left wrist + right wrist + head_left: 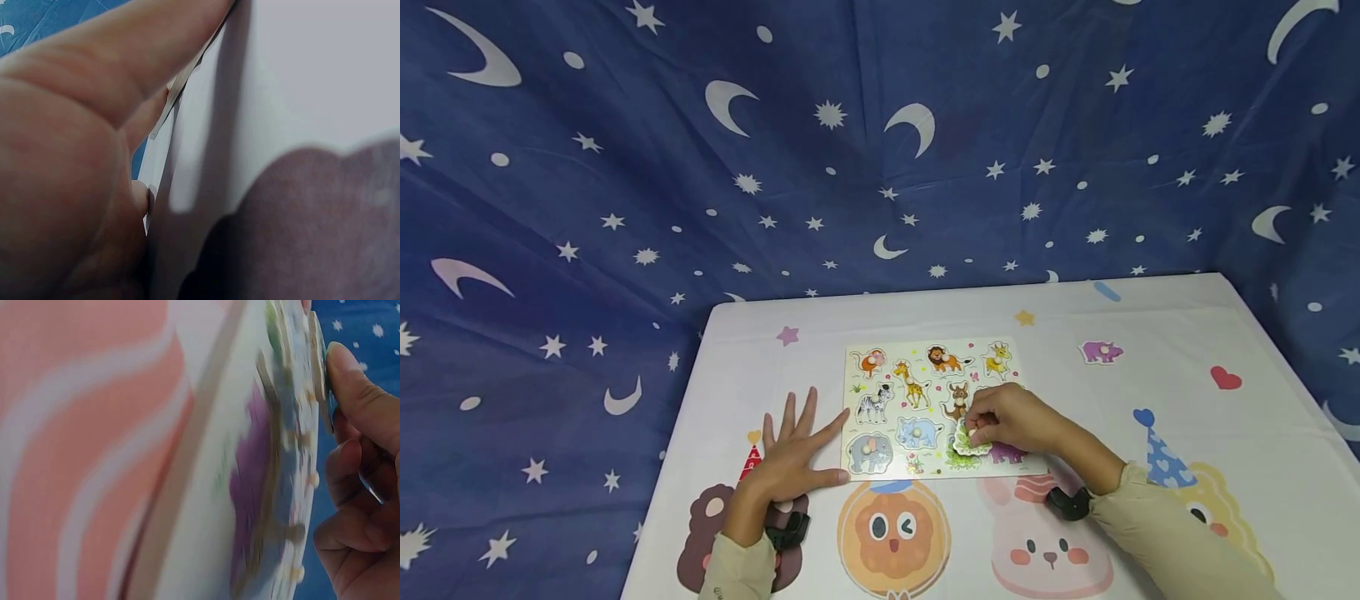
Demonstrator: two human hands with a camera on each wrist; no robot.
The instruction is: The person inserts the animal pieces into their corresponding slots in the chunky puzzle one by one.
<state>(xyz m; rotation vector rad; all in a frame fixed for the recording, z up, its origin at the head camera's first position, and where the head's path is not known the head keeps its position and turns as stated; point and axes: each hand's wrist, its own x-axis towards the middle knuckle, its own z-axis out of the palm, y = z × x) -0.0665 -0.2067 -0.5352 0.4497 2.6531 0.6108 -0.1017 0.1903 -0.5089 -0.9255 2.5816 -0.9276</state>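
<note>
Dark blue cloth with moons and stars hangs behind a white desk (1150,333) printed with cartoon animals. Near the middle of the desk lies a wooden puzzle board (850,392) with small animal pieces, each with a round knob.

On the desk just beside the left edge of the board lies the left hand (793,454), flat, with fingers spread and straight. It holds nothing, and 1 fingertip touches the board's edge. The right hand (1011,421) is over the front right part of the board. Its grip is closed: thumb and curled fingers pinch a white and green piece (967,440) by its knob. The piece sits tilted above the board, next to the purple piece (1006,454), and is not down in its hole. In the right wrist view, the thumb (362,400) presses against the edge of this piece.

I think the piece could catch on the rim of its hole if it comes down turned the wrong way. Because the pinch is only on a small knob, the piece could also slip and knock the seated pieces beside it. One more purple piece (1101,351) lies alone towards the far right corner of the desk.
</note>
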